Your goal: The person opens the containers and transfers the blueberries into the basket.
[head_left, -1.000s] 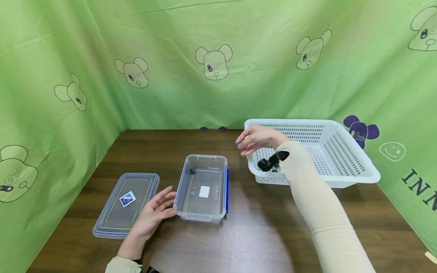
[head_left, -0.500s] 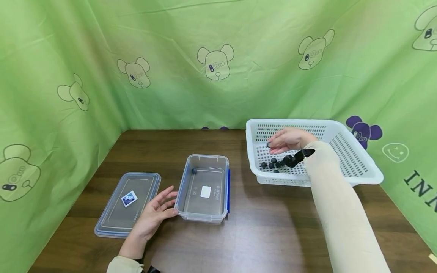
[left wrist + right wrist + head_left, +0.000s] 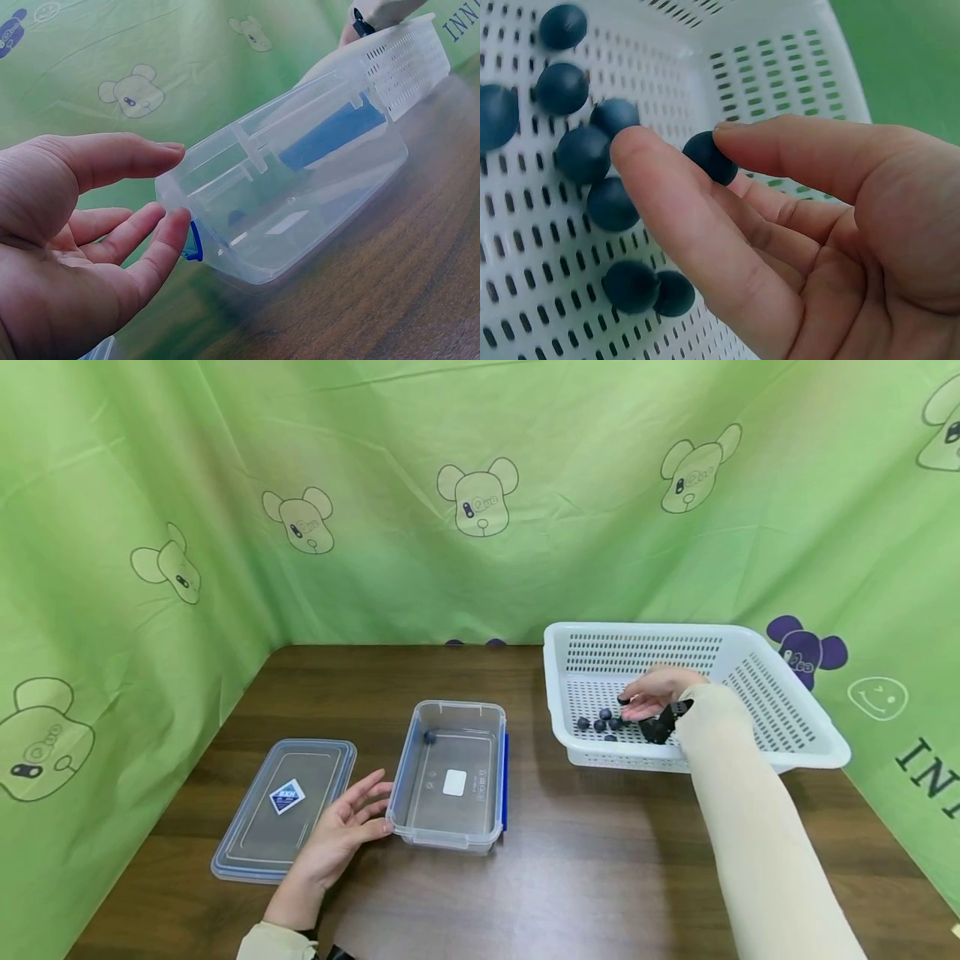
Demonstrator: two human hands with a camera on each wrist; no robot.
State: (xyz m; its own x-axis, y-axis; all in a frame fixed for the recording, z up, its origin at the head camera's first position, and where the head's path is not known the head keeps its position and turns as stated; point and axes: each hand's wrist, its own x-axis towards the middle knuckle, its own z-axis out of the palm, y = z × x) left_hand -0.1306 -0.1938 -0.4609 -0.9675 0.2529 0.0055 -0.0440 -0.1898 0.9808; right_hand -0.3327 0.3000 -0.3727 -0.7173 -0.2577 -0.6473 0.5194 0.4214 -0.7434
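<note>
In the head view my right hand [image 3: 656, 691] is down inside the white basket [image 3: 780, 758], near its left part. The right wrist view shows it pinching a dark blueberry [image 3: 710, 158] between thumb and fingers. Several loose blueberries [image 3: 583, 154] lie on the slotted basket floor beside the fingers. My left hand [image 3: 341, 831] is at the near left corner of a clear plastic box [image 3: 448, 835], fingers loosely extended and the thumb touching or almost touching the rim. A single blueberry [image 3: 430, 737] sits at the box's far left corner.
A clear lid [image 3: 281, 835] with a blue edge and a diamond label lies left of the box, partly behind the left hand. The box's blue side clip [image 3: 506, 781] hangs down on the right. A green curtain [image 3: 375, 568] closes off the back and sides of the wooden table [image 3: 570, 877].
My right hand has moved right from the basket's left rim and then lowered into the basket, with the blueberry at its fingertips throughout. The left hand stays at the box.
</note>
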